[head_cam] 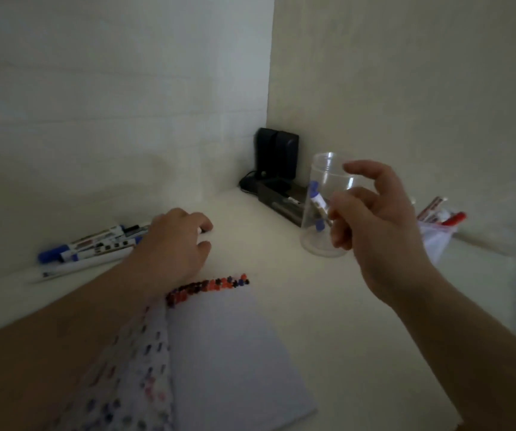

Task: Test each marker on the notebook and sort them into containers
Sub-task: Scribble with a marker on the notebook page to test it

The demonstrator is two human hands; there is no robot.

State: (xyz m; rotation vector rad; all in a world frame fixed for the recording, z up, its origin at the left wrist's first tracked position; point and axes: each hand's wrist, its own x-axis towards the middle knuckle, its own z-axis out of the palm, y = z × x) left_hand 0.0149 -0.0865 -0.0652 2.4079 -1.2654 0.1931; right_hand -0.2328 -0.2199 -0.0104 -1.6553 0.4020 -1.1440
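A pile of white markers with blue and black caps (88, 247) lies on the desk at the left. My left hand (172, 241) covers the pile's right end, its fingers curled over a white marker. A clear plastic cup (322, 241) stands at centre right with a blue-capped marker (318, 203) inside it. Beside the cup's right side hovers my right hand (374, 225), fingers spread loosely and holding nothing. The open notebook (228, 353) lies in front of me, with red, black and blue test marks (210, 286) along its top edge.
A clear bag-like container (437, 237) holding red markers (452, 219) stands at the far right. A black device with a cable (276, 157) and a dark box (281, 203) fill the wall corner behind the cup. White walls close the desk at the back and right.
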